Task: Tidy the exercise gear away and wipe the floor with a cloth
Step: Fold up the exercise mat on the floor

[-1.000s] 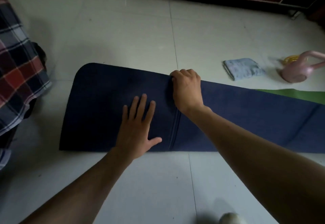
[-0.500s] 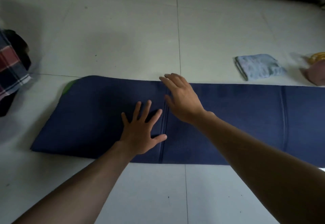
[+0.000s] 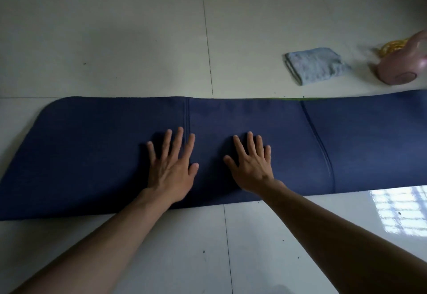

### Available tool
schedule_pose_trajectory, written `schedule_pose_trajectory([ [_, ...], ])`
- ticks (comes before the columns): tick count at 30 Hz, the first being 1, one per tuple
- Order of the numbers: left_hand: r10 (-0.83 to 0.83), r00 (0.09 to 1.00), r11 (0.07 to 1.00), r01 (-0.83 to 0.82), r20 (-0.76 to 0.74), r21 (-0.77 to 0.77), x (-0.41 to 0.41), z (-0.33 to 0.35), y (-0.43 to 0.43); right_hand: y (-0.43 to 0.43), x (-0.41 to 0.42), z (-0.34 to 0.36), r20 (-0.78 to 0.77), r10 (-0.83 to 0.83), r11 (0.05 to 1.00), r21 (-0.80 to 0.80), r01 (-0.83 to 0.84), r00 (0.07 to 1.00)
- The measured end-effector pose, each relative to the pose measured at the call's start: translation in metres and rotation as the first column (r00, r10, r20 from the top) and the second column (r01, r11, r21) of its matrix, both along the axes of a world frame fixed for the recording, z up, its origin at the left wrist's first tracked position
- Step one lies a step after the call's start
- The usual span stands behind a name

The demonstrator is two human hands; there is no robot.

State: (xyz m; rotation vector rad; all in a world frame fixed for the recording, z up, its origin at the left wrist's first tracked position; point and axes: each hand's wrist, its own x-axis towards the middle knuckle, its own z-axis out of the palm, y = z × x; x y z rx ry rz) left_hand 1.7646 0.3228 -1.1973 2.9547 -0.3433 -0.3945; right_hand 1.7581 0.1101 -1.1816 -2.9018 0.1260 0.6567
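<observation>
Since 1 second ago the right hand [image 3: 250, 169] has let go of the far edge of the mat [image 3: 92, 150] and come down flat beside the left hand [image 3: 172, 173]. Both hands now lie palm-down on the navy surface at the middle of the view, the left just to the 9 o'clock side of the right and apart from it. The fingers [image 3: 178, 141] of both hands are straight and spread. They hold nothing and only press on the mat.

The mat stretches across the floor [image 3: 115, 28] from 9 o'clock to 3 o'clock, and 2 creases cross it. A thin green strip [image 3: 291, 98] shows along its far edge at 1 o'clock, so I judge the mat is doubled over lengthwise and the hands are flattening the fold.

I judge the task to be at an early stage. The fold looks made, but the mat is neither rolled nor carried off. A pink kettlebell [image 3: 402, 67] still stands on the floor at 2 o'clock, beyond the mat's far edge. A yellow item [image 3: 390, 46] sits just behind it, too blurred to name. The folded pale cloth [image 3: 316, 66] lies untouched on the tiles at 1 o'clock, near the kettlebell and apart from the mat, so wiping has not begun.
</observation>
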Motion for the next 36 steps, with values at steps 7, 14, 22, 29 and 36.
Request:
schedule_pose_trajectory([
  [7,-0.200,0.980,0.980,0.200,0.013,0.024,-0.012,-0.026,-0.032,-0.007,0.004,-0.005,-0.032,0.042,0.996,0.074,-0.040,0.999],
  [14,-0.187,0.980,0.980,0.191,-0.073,0.059,-0.010,-0.020,-0.034,-0.012,-0.029,0.015,-0.034,-0.003,0.999,0.054,0.005,0.999],
  [22,-0.069,0.967,0.997,0.077,-0.244,0.023,-0.021,0.025,-0.049,-0.031,-0.074,0.081,-0.009,-0.048,0.994,0.099,0.049,0.999],
  [29,-0.010,0.997,0.996,0.004,-0.073,-0.089,-0.053,0.009,-0.043,-0.015,-0.072,0.068,0.016,-0.066,0.979,0.192,0.062,0.998],
  [36,0.167,0.962,0.915,-0.233,-0.216,-0.329,-0.043,0.051,-0.042,-0.036,-0.072,0.078,-0.039,0.101,0.949,0.303,-0.085,0.994],
])
